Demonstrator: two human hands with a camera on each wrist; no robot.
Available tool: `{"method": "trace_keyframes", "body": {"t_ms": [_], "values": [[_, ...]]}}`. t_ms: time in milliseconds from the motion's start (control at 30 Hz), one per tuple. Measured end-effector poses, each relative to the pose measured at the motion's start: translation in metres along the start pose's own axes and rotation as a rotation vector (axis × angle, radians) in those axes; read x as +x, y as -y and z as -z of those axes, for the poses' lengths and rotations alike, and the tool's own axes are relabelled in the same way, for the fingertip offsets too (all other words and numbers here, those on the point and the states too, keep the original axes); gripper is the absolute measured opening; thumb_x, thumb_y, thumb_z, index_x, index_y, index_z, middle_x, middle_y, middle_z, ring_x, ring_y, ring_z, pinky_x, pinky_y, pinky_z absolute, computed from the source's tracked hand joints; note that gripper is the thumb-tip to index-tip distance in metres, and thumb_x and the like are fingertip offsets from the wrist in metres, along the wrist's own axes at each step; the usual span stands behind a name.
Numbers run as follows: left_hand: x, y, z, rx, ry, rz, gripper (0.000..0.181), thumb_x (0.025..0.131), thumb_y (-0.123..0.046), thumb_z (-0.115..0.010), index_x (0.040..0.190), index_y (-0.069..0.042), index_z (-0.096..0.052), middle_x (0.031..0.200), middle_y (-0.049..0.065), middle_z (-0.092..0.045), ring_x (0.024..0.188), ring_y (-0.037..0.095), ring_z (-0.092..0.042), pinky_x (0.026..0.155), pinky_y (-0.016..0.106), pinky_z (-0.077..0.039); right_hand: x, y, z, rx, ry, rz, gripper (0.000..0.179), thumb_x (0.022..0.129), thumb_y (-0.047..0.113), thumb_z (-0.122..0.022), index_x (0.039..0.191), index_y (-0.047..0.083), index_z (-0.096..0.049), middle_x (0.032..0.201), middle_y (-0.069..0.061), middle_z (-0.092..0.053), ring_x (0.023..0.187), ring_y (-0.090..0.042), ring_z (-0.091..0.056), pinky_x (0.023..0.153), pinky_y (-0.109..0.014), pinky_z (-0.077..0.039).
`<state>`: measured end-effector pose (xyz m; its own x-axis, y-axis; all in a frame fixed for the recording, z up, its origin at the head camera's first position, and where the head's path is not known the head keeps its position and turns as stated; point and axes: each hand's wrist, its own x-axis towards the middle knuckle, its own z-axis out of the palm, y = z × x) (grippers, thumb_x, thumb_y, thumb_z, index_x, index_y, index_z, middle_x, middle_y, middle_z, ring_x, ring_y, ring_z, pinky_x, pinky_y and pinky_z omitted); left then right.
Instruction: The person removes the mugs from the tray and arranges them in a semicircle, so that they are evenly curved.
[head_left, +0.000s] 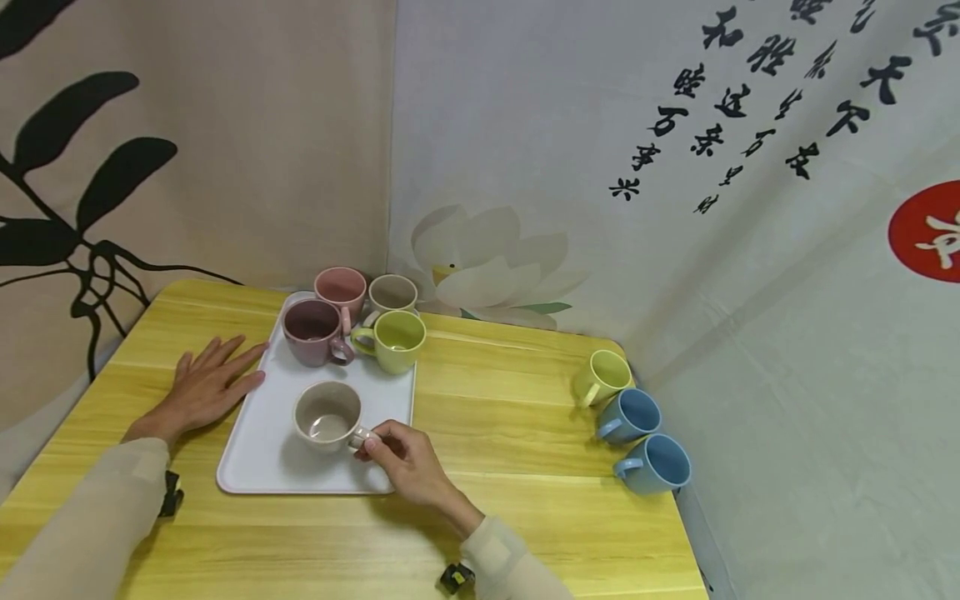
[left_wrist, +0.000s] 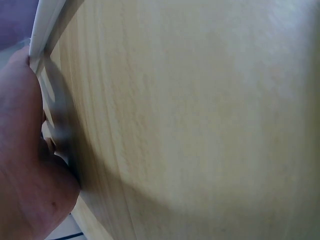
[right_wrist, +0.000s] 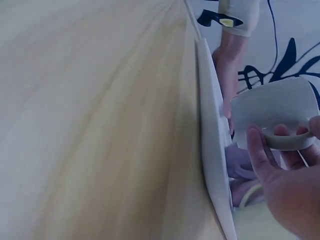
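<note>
Left hand (head_left: 201, 395), fingers straight and spread, touches the tray's (head_left: 251, 457) edge while the right hand (head_left: 414, 463) pinches the grey mug (head_left: 327, 415) by its handle (head_left: 361, 437) over the tray's near half, apparently placing it, which likely next calls for seating and releasing it.

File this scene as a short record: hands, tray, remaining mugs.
Right hand: pinches a beige mug by its handle
Beige mug: upright above the tray; contact unclear
Left hand: spread on the table, fingertips at the tray's left edge
On tray, far end: pink mug, second beige mug, purple mug, green mug
Table's right edge: another green mug, two blue mugs
</note>
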<state>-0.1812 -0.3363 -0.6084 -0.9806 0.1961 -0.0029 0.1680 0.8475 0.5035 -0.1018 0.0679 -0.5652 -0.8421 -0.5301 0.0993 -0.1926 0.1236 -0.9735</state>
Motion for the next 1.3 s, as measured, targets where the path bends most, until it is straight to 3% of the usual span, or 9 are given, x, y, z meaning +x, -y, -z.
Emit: {"method": "trace_keyframes", "body": {"t_ms": [100, 267, 400, 500, 633, 900, 1300], "values": [[0.001, 0.001, -0.001, -0.011, 0.007, 0.007, 0.069, 0.120, -0.052, -0.046, 0.179, -0.020, -0.032, 0.183, 0.038, -0.019, 0.169, 0.069, -0.005, 0.126, 0.092, 0.004, -0.004, 0.001, 0.008, 0.033, -0.017, 0.010, 0.027, 0.118, 0.016, -0.060, 0.116, -0.008, -0.070, 0.116, -0.034, -0.080, 0.105, -0.029, -0.083, 0.101, -0.037, -0.069], [0.001, 0.002, -0.001, -0.025, 0.015, 0.015, 0.071, 0.119, -0.054, -0.045, 0.179, -0.020, -0.030, 0.183, 0.038, -0.017, 0.170, 0.068, -0.002, 0.126, 0.092, 0.007, -0.011, 0.004, 0.022, 0.075, -0.054, 0.009, 0.029, 0.118, 0.018, -0.060, 0.117, -0.009, -0.069, 0.119, -0.036, -0.078, 0.108, -0.021, -0.080, 0.102, -0.035, -0.068], [0.000, 0.001, 0.000, -0.028, 0.013, 0.013, 0.070, 0.120, -0.054, -0.045, 0.180, -0.020, -0.030, 0.183, 0.038, -0.018, 0.170, 0.068, -0.002, 0.127, 0.091, 0.007, -0.017, 0.005, 0.033, 0.067, -0.094, 0.040, 0.028, 0.118, 0.015, -0.059, 0.118, -0.011, -0.069, 0.118, -0.037, -0.078, 0.106, -0.030, -0.082, 0.101, -0.048, -0.069], [-0.001, -0.001, 0.000, -0.029, 0.014, 0.012, 0.070, 0.120, -0.053, -0.045, 0.179, -0.020, -0.031, 0.183, 0.038, -0.018, 0.170, 0.068, -0.002, 0.127, 0.091, 0.006, -0.022, 0.005, 0.040, 0.066, -0.128, 0.067, 0.027, 0.118, 0.013, -0.058, 0.118, -0.012, -0.069, 0.117, -0.038, -0.077, 0.105, -0.048, -0.081, 0.099, -0.054, -0.069], [-0.001, -0.001, 0.001, -0.029, 0.016, 0.011, 0.070, 0.120, -0.053, -0.045, 0.180, -0.020, -0.030, 0.183, 0.038, -0.018, 0.169, 0.069, -0.003, 0.126, 0.092, 0.005, -0.027, 0.004, 0.050, 0.074, -0.164, 0.089, 0.026, 0.118, 0.011, -0.057, 0.118, -0.013, -0.069, 0.114, -0.040, -0.076, 0.104, -0.059, -0.077, 0.098, -0.046, -0.070], [0.000, 0.002, -0.001, -0.040, 0.023, 0.008, 0.070, 0.120, -0.053, -0.045, 0.180, -0.021, -0.028, 0.184, 0.038, -0.016, 0.170, 0.069, -0.001, 0.126, 0.092, 0.007, -0.038, -0.003, 0.068, 0.082, -0.229, 0.151, 0.022, 0.116, 0.004, -0.057, 0.117, -0.016, -0.067, 0.111, -0.044, -0.074, 0.104, -0.051, -0.080, 0.097, -0.043, -0.071], [0.000, 0.001, -0.002, -0.029, 0.008, 0.003, 0.069, 0.120, -0.052, -0.045, 0.180, -0.021, -0.031, 0.183, 0.038, -0.018, 0.169, 0.069, -0.004, 0.126, 0.092, 0.004, -0.052, -0.008, 0.094, 0.081, -0.346, 0.144, 0.022, 0.117, 0.004, -0.057, 0.117, -0.017, -0.067, 0.114, -0.045, -0.071, 0.107, -0.034, -0.084, 0.099, -0.041, -0.070]]}}
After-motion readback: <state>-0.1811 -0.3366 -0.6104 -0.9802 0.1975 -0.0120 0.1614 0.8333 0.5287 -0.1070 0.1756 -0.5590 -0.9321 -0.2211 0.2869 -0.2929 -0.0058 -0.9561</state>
